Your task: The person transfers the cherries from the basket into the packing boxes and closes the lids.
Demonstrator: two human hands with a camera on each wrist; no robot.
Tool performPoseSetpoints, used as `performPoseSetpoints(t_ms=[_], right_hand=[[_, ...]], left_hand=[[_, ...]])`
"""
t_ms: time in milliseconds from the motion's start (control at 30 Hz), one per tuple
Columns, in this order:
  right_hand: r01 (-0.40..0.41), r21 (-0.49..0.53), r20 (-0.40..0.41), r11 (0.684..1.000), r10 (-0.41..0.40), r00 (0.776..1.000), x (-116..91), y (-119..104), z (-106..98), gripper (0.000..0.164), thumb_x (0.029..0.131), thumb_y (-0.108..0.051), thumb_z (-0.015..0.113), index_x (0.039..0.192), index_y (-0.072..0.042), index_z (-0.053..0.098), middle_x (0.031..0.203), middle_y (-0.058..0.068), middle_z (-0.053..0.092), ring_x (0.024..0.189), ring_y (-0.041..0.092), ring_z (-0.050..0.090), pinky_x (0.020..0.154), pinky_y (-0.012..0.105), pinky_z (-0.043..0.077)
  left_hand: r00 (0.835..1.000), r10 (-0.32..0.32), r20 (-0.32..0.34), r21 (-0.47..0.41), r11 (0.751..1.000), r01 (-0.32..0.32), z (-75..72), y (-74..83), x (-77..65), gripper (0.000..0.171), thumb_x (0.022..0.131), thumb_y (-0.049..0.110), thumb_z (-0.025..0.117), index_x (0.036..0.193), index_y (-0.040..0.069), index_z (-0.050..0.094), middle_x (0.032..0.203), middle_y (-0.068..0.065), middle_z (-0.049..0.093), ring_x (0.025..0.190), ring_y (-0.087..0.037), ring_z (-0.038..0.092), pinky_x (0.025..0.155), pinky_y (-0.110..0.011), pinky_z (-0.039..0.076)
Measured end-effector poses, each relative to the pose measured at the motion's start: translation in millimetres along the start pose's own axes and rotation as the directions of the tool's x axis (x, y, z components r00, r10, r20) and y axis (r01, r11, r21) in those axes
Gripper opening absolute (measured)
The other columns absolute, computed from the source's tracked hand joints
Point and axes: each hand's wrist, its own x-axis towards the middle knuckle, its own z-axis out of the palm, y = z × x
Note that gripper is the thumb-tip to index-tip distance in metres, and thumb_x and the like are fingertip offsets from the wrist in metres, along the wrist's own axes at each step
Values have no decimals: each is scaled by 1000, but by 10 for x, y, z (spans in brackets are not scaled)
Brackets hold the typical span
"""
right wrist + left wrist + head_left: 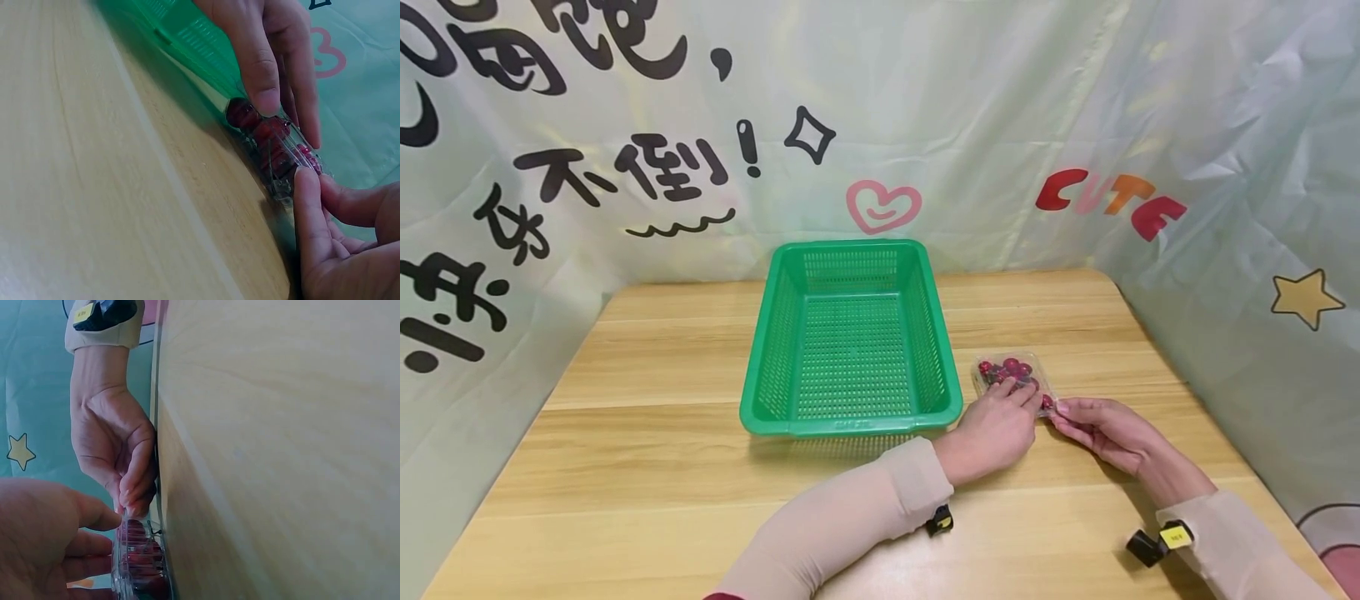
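A small clear plastic box (1036, 359) of dark red cherries (1011, 365) lies on the table, right of the green basket. My left hand (992, 429) rests on its top with the fingers stretched out across the lid. At the box's near right corner, my right hand (1108, 433) pinches the plastic edge between thumb and fingers. The left wrist view shows the right hand's fingertips (132, 503) right at the rim, beside the left thumb. In the right wrist view the cherries (272, 134) show through the box's side, under the left hand (259, 59).
A green perforated basket (951, 392) stands mid-table with nothing in it, close to the left forearm. The wooden table (647, 433) reaches back to a printed curtain (985, 125), which also hangs along both sides.
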Motion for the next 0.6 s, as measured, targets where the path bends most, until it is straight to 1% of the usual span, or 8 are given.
performPoseSetpoints(t_ms=[133,300,367,533,600], right_hand=[[-8,-15,0,1000,8,1000,18,-2,-7,31,102,5,40,105,3,70,107,16,70,100,18,68,92,28,50],[-19,-2,9,1000,19,1000,28,-28,-8,33,103,1,38,107,4,71,107,18,70,99,19,69,92,28,50],[-18,-6,11,1000,18,1000,29,-42,-4,33,104,0,37,107,4,70,107,18,70,98,20,69,91,29,50],[-7,-63,-9,998,6,1000,45,-62,20,31,103,-1,40,106,2,71,105,16,71,98,20,69,90,30,51],[-5,-100,-29,995,2,1000,46,-68,25,30,103,-1,41,105,1,71,104,15,71,97,19,69,90,29,52]], left_hand=[[1000,5,1,-12,1000,-5,-4,-19,9,48,101,35,45,145,16,50,149,3,45,137,-18,41,111,-32,33],[1000,8,-14,-2,1000,-8,-9,-45,16,48,101,36,46,143,16,52,147,2,47,136,-19,42,111,-32,34],[1000,3,-9,-8,1000,-3,-13,-51,10,49,101,37,46,144,15,51,148,2,46,136,-20,41,111,-33,33],[1000,-11,19,-46,999,12,-60,-50,-33,55,100,41,46,147,14,45,151,0,41,139,-23,37,113,-34,31],[1000,-12,14,-55,998,13,-97,-44,-51,56,100,43,47,148,13,44,151,-1,41,139,-23,37,113,-34,31]])
